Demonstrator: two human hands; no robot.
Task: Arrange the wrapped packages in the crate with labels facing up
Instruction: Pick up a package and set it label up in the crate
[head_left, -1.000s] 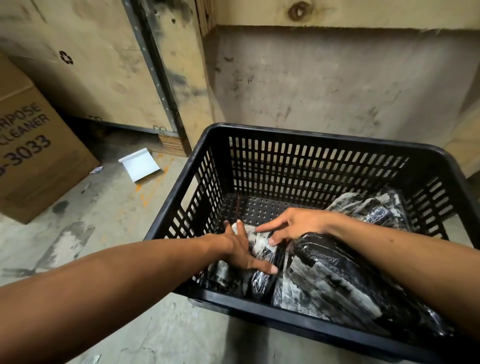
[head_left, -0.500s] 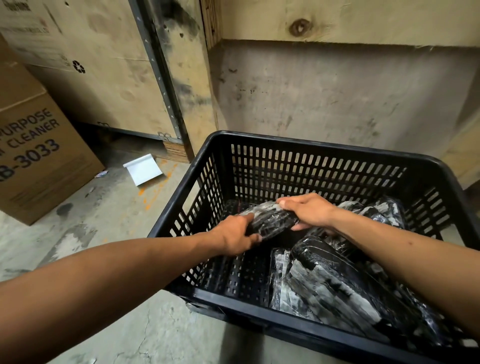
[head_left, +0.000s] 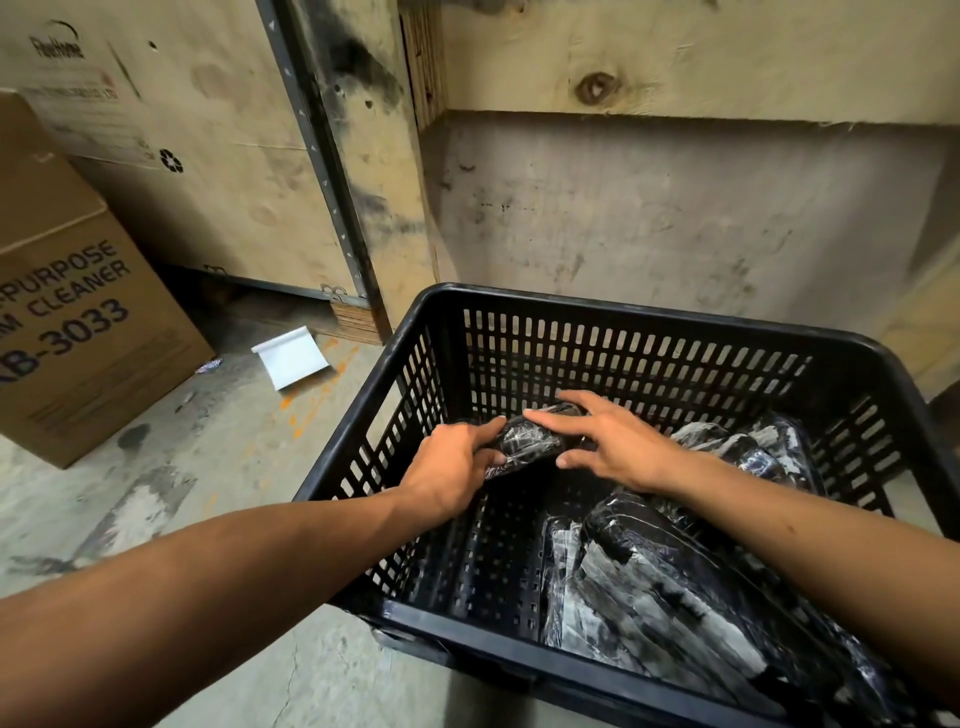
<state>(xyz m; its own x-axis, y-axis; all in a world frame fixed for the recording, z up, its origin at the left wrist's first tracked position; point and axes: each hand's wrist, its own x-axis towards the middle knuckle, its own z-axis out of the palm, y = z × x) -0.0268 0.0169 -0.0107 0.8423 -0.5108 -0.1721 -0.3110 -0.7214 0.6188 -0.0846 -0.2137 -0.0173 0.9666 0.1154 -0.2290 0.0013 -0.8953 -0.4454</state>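
A black slotted plastic crate stands on the concrete floor in front of me. Inside it, above the bare left part of its floor, I hold one dark package wrapped in shiny clear film. My left hand grips its near-left end. My right hand lies over its far-right end, thumb below and fingers on top. No label shows on it. Several more wrapped black-and-white packages lie piled in the right half of the crate, partly under my right forearm.
A brown cardboard box printed "PURPOSE CLEANER" stands at the left. Plywood crates and a grey wall close off the back. A white folded sheet lies on the floor left of the crate.
One second ago both hands pressed on packages low at the crate's front left. They have since lifted one package and carried it up and toward the crate's back.
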